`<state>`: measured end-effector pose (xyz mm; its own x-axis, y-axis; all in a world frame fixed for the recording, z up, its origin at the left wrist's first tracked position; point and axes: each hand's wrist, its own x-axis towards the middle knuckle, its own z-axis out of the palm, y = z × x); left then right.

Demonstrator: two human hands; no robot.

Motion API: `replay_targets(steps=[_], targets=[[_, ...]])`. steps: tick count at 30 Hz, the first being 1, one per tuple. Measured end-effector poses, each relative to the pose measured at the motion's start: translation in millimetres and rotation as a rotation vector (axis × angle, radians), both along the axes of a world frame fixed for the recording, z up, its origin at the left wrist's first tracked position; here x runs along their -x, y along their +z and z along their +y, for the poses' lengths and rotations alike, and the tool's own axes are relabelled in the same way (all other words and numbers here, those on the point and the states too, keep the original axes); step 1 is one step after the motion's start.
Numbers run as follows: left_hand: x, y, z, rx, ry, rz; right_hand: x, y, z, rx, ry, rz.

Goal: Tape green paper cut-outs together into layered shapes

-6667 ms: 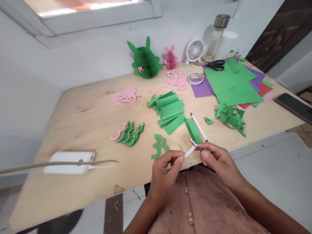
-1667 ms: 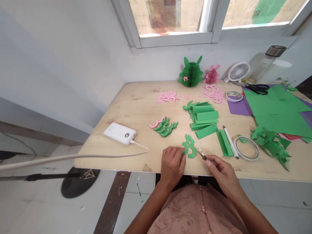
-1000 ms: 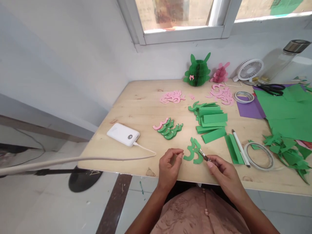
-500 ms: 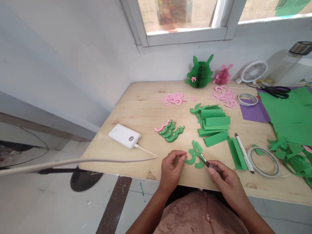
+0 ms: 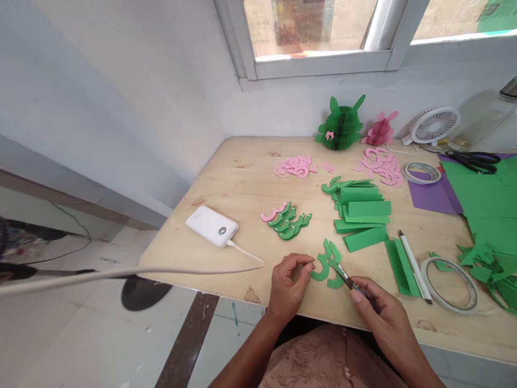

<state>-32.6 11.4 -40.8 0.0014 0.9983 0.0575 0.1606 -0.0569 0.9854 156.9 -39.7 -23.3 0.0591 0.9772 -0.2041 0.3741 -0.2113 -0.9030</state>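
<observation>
My left hand pinches the left edge of a curved green paper cutout near the table's front edge. In my right hand is a slim dark tool, perhaps tweezers, with a small white bit by its tip. That tip rests over a second green cutout, just right of the first. Beyond my left hand lies a fanned group of green cutouts bearing small white strips, with a pink cutout at its left end.
Folded green paper strips lie beyond my right hand. Nearer are a white pen and tape rolls. A white power bank with a cable sits left. Pink cutouts, green paper figure, fan and scissors stand or lie farther back.
The whole view has shifted slightly, so the table things appear a little farther right and lower. Both hands keep nearly the same hold on the cutout and the tool.
</observation>
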Motion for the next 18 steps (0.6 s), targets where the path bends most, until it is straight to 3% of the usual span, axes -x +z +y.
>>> replay_targets(steps=[18], targets=[[2.0,5.5,-0.9,0.053,-0.070,-0.041,2.7,0.5,0.2,-0.003,0.019,-0.035]])
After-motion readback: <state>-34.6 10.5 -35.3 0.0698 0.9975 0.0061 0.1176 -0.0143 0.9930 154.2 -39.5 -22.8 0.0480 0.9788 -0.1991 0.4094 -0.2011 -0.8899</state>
